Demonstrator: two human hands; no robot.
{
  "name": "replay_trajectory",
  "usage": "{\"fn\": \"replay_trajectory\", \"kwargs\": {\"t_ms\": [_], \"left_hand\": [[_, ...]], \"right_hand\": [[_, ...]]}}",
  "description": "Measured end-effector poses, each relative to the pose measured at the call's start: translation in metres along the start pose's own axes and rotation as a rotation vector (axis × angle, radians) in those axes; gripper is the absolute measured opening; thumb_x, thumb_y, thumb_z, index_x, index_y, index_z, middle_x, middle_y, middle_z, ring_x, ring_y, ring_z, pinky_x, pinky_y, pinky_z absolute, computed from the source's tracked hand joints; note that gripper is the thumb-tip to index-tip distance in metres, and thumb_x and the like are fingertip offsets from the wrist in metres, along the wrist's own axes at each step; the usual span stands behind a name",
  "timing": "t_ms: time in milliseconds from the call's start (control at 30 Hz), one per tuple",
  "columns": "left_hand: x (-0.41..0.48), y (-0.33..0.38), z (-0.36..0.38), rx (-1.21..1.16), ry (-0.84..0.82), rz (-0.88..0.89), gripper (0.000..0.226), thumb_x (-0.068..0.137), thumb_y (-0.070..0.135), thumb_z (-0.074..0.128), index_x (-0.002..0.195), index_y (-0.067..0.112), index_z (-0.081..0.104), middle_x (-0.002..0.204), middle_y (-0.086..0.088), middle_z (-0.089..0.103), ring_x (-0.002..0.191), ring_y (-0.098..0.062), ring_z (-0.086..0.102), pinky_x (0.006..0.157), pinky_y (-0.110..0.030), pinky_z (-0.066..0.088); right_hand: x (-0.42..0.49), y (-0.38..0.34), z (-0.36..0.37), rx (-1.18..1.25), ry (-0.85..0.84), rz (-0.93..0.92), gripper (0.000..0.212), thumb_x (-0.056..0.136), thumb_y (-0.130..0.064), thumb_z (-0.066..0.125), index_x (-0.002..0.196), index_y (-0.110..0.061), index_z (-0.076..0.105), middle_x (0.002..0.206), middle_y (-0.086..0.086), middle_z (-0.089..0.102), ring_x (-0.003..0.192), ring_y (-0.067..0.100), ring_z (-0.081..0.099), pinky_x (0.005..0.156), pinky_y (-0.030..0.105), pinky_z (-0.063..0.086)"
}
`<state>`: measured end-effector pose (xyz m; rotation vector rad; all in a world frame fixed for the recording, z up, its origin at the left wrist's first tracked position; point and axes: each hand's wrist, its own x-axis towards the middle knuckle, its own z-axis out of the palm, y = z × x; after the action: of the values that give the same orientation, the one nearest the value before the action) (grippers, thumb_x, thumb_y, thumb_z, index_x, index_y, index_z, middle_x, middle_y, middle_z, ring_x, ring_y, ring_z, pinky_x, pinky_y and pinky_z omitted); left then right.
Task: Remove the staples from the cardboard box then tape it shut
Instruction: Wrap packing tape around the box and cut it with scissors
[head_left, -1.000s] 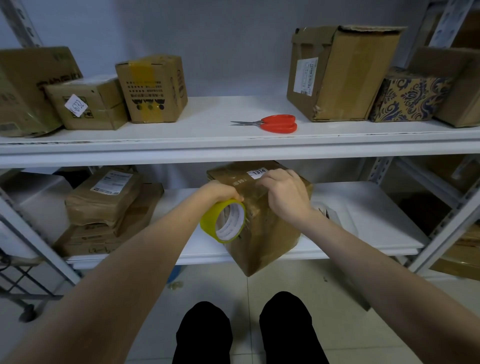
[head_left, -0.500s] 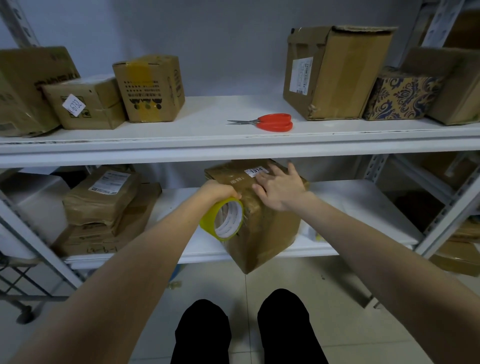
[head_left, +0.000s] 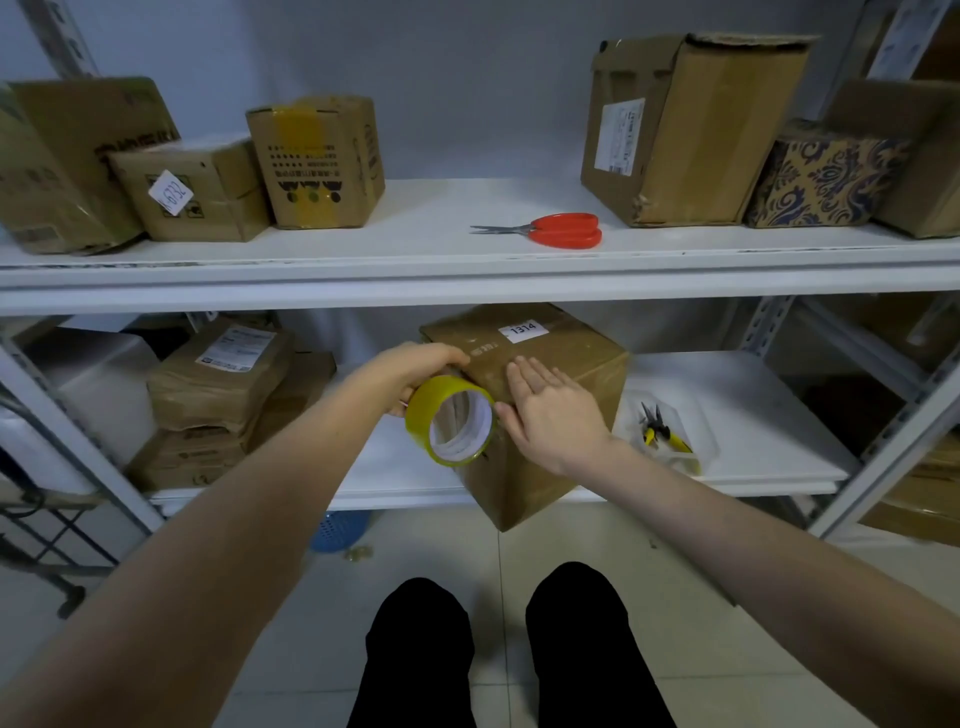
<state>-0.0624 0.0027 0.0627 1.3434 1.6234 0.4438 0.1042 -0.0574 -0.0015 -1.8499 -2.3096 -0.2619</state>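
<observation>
1. Gripping the yellow tape roll (head_left: 418, 421) in the left hand (head_left: 415, 370), with fingers curled over its upper rim and the roll held against the near top edge of the cardboard box (head_left: 530, 488). Judging the roll as light and rigid with a slick outer wrap. Probably best taking it across the rim or through the core, as here, and leaving the free end room to pay out.
2. Pressing the right hand (head_left: 553, 415) flat on the box's top face, with fingers straight and close together and the thumb lying beside the roll. Seemingly smoothing tape down, though not managing to make out any clear strip.
3. Finding the box at the front of the lower shelf (head_left: 753, 405), turned corner-first and overhanging the shelf edge above the floor. Judging its corrugated walls as stiff and its surface as glossy, so likely sliding under a flat palm. Not being able to tell its weight, nor to spot any staples. Preferring to steady it by bearing down on the top, or by cupping two opposite upright edges, and avoiding pulling on the flaps.
4. Noting yellow-handled pliers (head_left: 662, 434) in a clear tray (head_left: 698, 452) just beside the box on the same shelf.
5. Noting red-handled scissors (head_left: 566, 231) lying on the upper shelf (head_left: 415, 244), well apart from both hands and probably serving for cutting the tape.
</observation>
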Motion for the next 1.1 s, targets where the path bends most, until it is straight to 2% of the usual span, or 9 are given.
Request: {"fn": "replay_trajectory", "kwargs": {"t_ms": [67,200,500,733,800,933,1000,1033,1100], "left_hand": [[-0.002,-0.012,-0.007,0.026,-0.040,-0.031,0.028,0.081,0.048,0.061,0.086,0.020,0.061,0.082,-0.001,0.065,0.074,-0.018,0.060,0.075,-0.030,0.044],[-0.008,-0.033,-0.009,-0.027,-0.114,-0.013,0.050,0.086,0.050,0.059,0.125,0.018,0.056,0.124,-0.005,0.061,0.110,-0.023,0.057,0.093,-0.039,0.037],[-0.011,-0.030,0.005,0.106,-0.118,-0.007,0.067,0.088,0.053,0.056,0.140,0.013,0.042,0.141,-0.005,0.050,0.129,-0.023,0.047,0.103,-0.042,0.030],[-0.012,-0.021,0.017,0.222,-0.090,0.015,0.065,0.092,0.049,0.053,0.143,0.012,0.036,0.144,-0.008,0.045,0.130,-0.028,0.045,0.101,-0.039,0.034],[-0.015,-0.031,0.028,0.373,-0.004,0.044,0.057,0.091,0.042,0.057,0.136,0.010,0.045,0.138,-0.011,0.050,0.124,-0.028,0.049,0.094,-0.032,0.038],[-0.007,-0.045,0.053,0.293,-0.053,0.025,0.057,0.091,0.038,0.059,0.137,0.006,0.043,0.140,-0.013,0.048,0.125,-0.030,0.048,0.098,-0.032,0.040],[-0.003,-0.041,0.052,0.283,-0.060,0.020,0.060,0.091,0.040,0.059,0.137,0.006,0.042,0.139,-0.014,0.047,0.124,-0.030,0.048,0.099,-0.034,0.040],[0.000,-0.038,0.051,0.277,-0.061,0.017,0.061,0.090,0.040,0.060,0.137,0.006,0.041,0.139,-0.014,0.047,0.124,-0.030,0.048,0.099,-0.035,0.040],[0.003,-0.039,0.052,0.272,-0.070,-0.006,0.062,0.091,0.040,0.058,0.139,0.006,0.038,0.142,-0.014,0.044,0.126,-0.031,0.045,0.095,-0.034,0.039]], "right_hand": [[-0.001,-0.002,0.006,0.054,0.039,0.060,0.074,0.091,-0.048,0.019,0.124,0.006,0.058,0.127,0.024,0.059,0.117,0.036,0.058,0.100,0.047,0.044],[0.005,-0.001,0.001,0.044,0.050,0.099,0.071,0.098,-0.054,0.023,0.141,0.001,0.040,0.146,0.019,0.042,0.137,0.031,0.039,0.114,0.040,0.024],[0.009,0.008,0.013,-0.032,0.047,0.019,0.059,0.079,-0.035,0.075,0.114,0.011,0.061,0.114,0.027,0.064,0.104,0.041,0.064,0.087,0.051,0.051],[0.016,0.021,0.005,-0.058,-0.051,-0.055,0.068,0.099,-0.045,0.038,0.146,0.002,0.026,0.153,0.019,0.028,0.143,0.031,0.027,0.115,0.041,0.019],[0.018,0.022,-0.001,-0.071,-0.101,-0.065,0.068,0.101,-0.045,0.030,0.148,0.001,0.019,0.156,0.018,0.021,0.145,0.030,0.021,0.116,0.040,0.016],[0.017,0.025,-0.009,-0.044,-0.159,-0.057,0.064,0.103,-0.043,0.025,0.149,0.001,0.018,0.157,0.019,0.019,0.145,0.030,0.020,0.117,0.040,0.017],[0.019,0.026,-0.011,0.058,-0.099,-0.004,0.057,0.102,-0.045,0.025,0.139,-0.003,0.039,0.147,0.019,0.038,0.137,0.032,0.036,0.108,0.042,0.032],[0.021,0.026,-0.014,0.096,-0.045,0.042,0.055,0.101,-0.049,0.025,0.126,-0.008,0.052,0.132,0.018,0.053,0.124,0.034,0.049,0.093,0.041,0.042],[0.025,0.017,-0.020,0.076,0.052,0.141,0.056,0.096,-0.060,0.028,0.094,-0.013,0.059,0.092,0.011,0.062,0.092,0.034,0.063,0.065,0.034,0.043]]}}
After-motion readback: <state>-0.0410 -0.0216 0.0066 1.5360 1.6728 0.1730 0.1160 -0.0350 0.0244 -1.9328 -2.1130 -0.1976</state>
